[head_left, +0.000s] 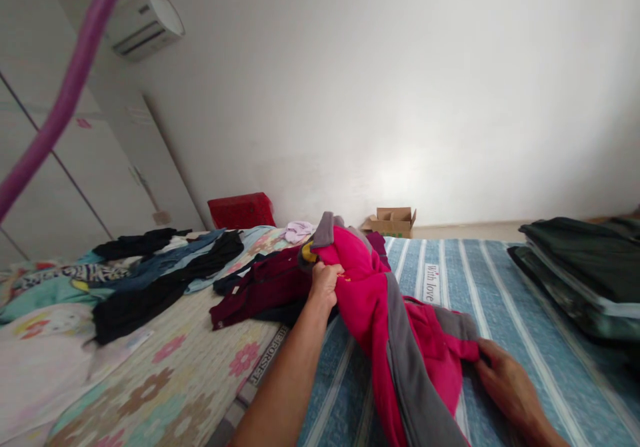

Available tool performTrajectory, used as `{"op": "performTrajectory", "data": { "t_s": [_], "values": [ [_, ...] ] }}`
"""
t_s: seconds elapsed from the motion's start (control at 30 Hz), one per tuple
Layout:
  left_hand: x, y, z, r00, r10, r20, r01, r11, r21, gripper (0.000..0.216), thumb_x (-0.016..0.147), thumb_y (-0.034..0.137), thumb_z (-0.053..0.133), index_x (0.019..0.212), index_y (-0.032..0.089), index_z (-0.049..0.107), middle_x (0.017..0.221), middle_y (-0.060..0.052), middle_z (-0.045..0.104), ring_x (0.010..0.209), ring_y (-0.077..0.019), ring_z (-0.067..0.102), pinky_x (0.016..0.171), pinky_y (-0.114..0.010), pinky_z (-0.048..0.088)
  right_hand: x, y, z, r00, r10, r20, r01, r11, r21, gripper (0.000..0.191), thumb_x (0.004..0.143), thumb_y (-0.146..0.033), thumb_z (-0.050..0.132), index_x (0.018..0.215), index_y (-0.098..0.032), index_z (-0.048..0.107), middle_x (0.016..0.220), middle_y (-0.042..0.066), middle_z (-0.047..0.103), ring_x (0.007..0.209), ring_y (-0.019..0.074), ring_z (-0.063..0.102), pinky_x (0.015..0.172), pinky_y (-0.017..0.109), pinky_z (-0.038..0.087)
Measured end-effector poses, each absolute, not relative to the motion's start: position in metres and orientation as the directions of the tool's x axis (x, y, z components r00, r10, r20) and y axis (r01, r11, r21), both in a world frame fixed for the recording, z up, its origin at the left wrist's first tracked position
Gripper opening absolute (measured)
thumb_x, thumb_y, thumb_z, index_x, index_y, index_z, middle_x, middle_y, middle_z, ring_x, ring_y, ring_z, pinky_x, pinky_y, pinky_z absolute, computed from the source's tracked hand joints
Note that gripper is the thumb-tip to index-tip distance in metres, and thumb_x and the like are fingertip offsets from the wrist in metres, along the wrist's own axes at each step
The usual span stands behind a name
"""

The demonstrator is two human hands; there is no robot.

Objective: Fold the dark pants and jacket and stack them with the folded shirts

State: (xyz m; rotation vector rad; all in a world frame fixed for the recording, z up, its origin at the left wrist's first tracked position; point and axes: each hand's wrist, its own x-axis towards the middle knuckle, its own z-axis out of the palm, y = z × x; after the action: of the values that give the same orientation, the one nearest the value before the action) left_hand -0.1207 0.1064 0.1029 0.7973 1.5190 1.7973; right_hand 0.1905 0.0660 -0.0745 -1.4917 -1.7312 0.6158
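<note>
A bright pink garment with grey panels [385,314] stretches across the blue striped bed cover [500,287]. My left hand [325,284] is closed on its far upper end, holding it raised off the bed. My right hand [503,374] grips the near lower edge of the same garment, fingers curled into the fabric against the cover. Just behind the left hand lies a dark maroon garment [265,287].
A heap of black, blue and patterned clothes [150,274] lies on the floral sheet [165,380] at left. Folded dark clothes [580,274] are stacked at right. A red box [240,210] and an open cardboard box [393,222] stand by the far wall. A wardrobe fills the left side.
</note>
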Motion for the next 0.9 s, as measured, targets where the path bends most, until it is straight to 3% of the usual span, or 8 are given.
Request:
{"op": "performTrajectory", "data": {
  "t_s": [0.13, 0.3, 0.53, 0.9],
  "values": [
    [-0.080, 0.092, 0.132, -0.401, 0.901, 0.166, -0.125, -0.233, 0.964, 0.030, 0.044, 0.011, 0.058, 0.074, 0.015, 0.061, 0.063, 0.000, 0.064, 0.053, -0.0154, 0.059, 0.056, -0.027, 0.048, 0.195, 0.068, -0.067, 0.202, 0.975, 0.088, 0.319, 0.020, -0.948, 0.050, 0.071, -0.053, 0.049, 0.101, -0.017, 0.068, 0.103, 0.008, 0.069, 0.102, 0.0291, 0.061, 0.084, 0.034, 0.047],
    [-0.042, 0.064, 0.135, -0.197, 0.956, 0.218, -0.079, -0.237, 0.968, 0.035, 0.049, 0.011, 0.057, 0.083, 0.015, 0.064, 0.070, -0.001, 0.068, 0.063, -0.0190, 0.063, 0.063, -0.029, 0.050, 0.199, 0.066, -0.051, 0.354, 0.935, -0.034, 0.054, -0.057, -0.997, 0.059, 0.071, -0.058, 0.056, 0.110, -0.014, 0.064, 0.104, 0.009, 0.069, 0.109, 0.0303, 0.057, 0.097, 0.039, 0.041],
    [-0.019, 0.051, 0.110, -0.144, 0.982, 0.121, -0.073, -0.132, 0.989, 0.041, 0.050, 0.005, 0.054, 0.088, 0.018, 0.065, 0.077, -0.002, 0.069, 0.076, -0.0227, 0.064, 0.068, -0.028, 0.049, 0.193, 0.065, -0.045, 0.271, 0.960, -0.064, -0.052, -0.052, -0.997, 0.063, 0.070, -0.057, 0.060, 0.113, -0.011, 0.061, 0.099, 0.009, 0.070, 0.100, 0.0265, 0.062, 0.092, 0.034, 0.046],
    [-0.016, 0.038, 0.096, -0.141, 0.986, 0.086, 0.008, -0.085, 0.996, 0.035, 0.050, 0.004, 0.062, 0.082, 0.019, 0.067, 0.064, 0.000, 0.066, 0.083, -0.0289, 0.064, 0.067, -0.030, 0.050, 0.189, 0.061, -0.032, 0.327, 0.942, -0.078, -0.087, -0.053, -0.995, 0.054, 0.063, -0.051, 0.066, 0.102, -0.014, 0.067, 0.098, 0.008, 0.071, 0.096, 0.0278, 0.064, 0.084, 0.033, 0.051]
  ]
}}
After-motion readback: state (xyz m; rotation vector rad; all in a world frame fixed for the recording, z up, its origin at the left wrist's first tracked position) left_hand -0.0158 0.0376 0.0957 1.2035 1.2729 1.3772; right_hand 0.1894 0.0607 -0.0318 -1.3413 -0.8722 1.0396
